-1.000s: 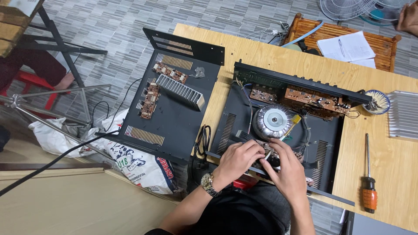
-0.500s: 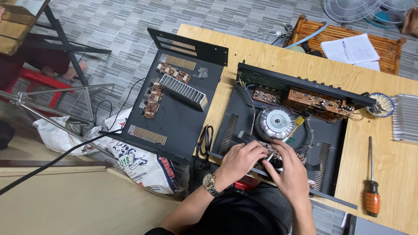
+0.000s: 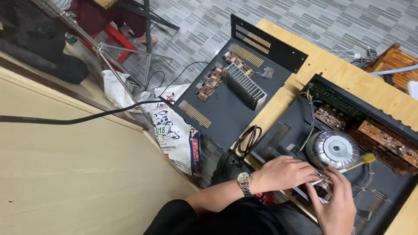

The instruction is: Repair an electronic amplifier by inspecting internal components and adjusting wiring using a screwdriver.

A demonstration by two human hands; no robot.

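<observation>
Beside toroidal transformer (image 3: 333, 149), left hand (image 3: 285, 173) & right hand (image 3: 333, 204) fingers pinch small part (image 3: 321, 188).

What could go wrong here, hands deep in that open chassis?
1. Both hands, left hand and right hand, crowd a small part beside the toroidal transformer; loose wires there could get snagged.
2. The metal wristwatch sits close to the open chassis and might touch bare parts.
3. The detached cover panel overhangs the table edge and might slide off.
</observation>
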